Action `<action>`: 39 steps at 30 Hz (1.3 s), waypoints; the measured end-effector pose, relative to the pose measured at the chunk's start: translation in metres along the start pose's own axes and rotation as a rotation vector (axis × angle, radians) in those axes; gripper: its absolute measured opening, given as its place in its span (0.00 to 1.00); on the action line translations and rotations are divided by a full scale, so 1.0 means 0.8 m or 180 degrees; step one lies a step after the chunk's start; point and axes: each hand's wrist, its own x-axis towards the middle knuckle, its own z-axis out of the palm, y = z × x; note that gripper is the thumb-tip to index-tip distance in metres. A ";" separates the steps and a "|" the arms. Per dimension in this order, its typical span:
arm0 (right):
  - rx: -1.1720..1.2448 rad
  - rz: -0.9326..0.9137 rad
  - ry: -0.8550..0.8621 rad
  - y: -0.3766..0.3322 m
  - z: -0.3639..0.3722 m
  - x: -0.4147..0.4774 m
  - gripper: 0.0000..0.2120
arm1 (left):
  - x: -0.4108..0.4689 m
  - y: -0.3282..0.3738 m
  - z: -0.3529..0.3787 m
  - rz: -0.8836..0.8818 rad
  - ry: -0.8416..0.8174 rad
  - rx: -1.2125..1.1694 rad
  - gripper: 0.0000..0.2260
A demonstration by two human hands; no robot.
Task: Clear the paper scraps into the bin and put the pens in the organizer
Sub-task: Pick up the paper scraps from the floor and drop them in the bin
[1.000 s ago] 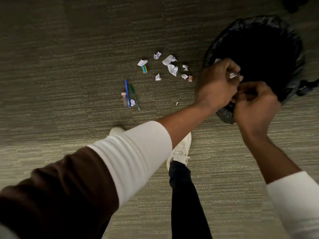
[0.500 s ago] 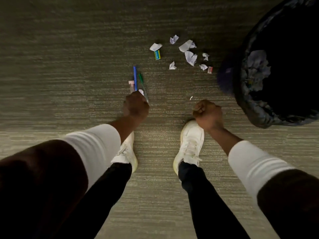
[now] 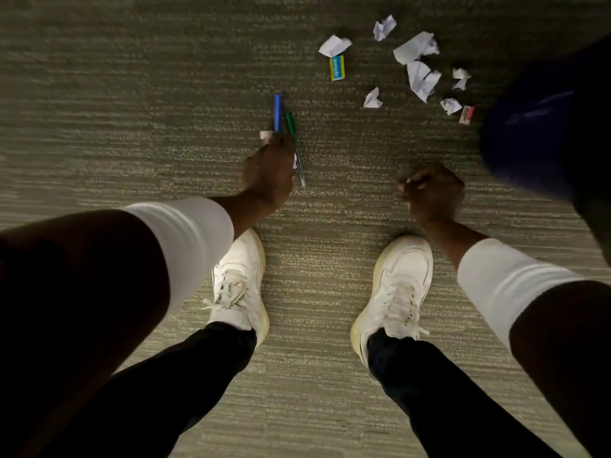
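Observation:
A blue pen (image 3: pixel 277 112) and a green pen (image 3: pixel 295 145) lie side by side on the carpet. My left hand (image 3: pixel 269 173) reaches down over them, its fingertips closed on the blue pen's near end. A small paper scrap (image 3: pixel 295 164) shows between that hand and the green pen. Several crumpled white paper scraps (image 3: pixel 421 79) are scattered farther off to the right. My right hand (image 3: pixel 431 191) is a closed fist low over the carpet; nothing shows in it. The dark bin (image 3: pixel 532 133) is blurred at the right edge. No organizer is in view.
A blue-and-yellow eraser (image 3: pixel 337 68) lies by one scrap, and a small pink item (image 3: pixel 467 114) lies near the bin. A pale pink eraser (image 3: pixel 265 135) touches the blue pen. My white shoes (image 3: pixel 239 285) (image 3: pixel 395 289) stand on the carpet below the hands.
Both hands left the bin and dropped to the floor. The view swung down and closer. My left hand slid forward onto the pens; the right fist stays low beside the bin.

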 end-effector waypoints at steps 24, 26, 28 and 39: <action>-0.0661 -0.0404 0.0836 -0.074 -0.053 0.102 0.28 | 0.093 0.082 -0.058 0.1448 0.0611 -0.0309 0.11; -0.0770 -0.0383 0.0903 -0.077 -0.048 0.114 0.25 | 0.104 0.097 -0.055 0.1696 0.0566 -0.0208 0.12; -0.0784 -0.0336 0.1011 -0.075 -0.043 0.126 0.25 | 0.113 0.110 -0.045 0.1879 0.0411 -0.0049 0.12; -0.0813 -0.0512 0.1002 -0.081 -0.044 0.133 0.31 | 0.112 0.123 -0.017 0.2407 0.0187 0.0378 0.06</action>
